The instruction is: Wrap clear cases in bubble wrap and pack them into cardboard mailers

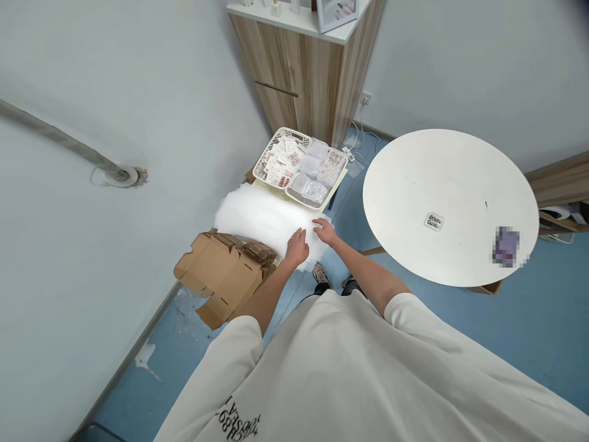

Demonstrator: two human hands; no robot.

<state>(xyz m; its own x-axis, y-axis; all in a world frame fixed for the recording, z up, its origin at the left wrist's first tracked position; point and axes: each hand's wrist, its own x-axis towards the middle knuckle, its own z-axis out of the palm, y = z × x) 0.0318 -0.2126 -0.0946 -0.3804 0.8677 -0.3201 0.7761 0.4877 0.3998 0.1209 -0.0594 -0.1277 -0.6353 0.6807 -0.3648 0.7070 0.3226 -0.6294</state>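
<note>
A stack of thin white packing sheets (257, 215) lies in front of me, its edges uneven. My left hand (297, 248) rests on or just over the near part of the stack, fingers extended. At the stack's right edge is my right hand (325, 231), its fingers apart and reaching left over the sheets. I see nothing held in either hand. Just beyond the sheets are two white plastic baskets: a left basket (256, 167) with many small printed cards, and a right basket (307, 203) with clear packs stacked inside.
Flattened brown cardboard boxes (221, 270) lie to the left. A round white table (442, 172) stands on the right, bearing a small clear case (434, 221) and a blurred-out item (505, 247). A wooden cabinet (308, 73) stands behind the baskets, with cables (356, 138) beside it.
</note>
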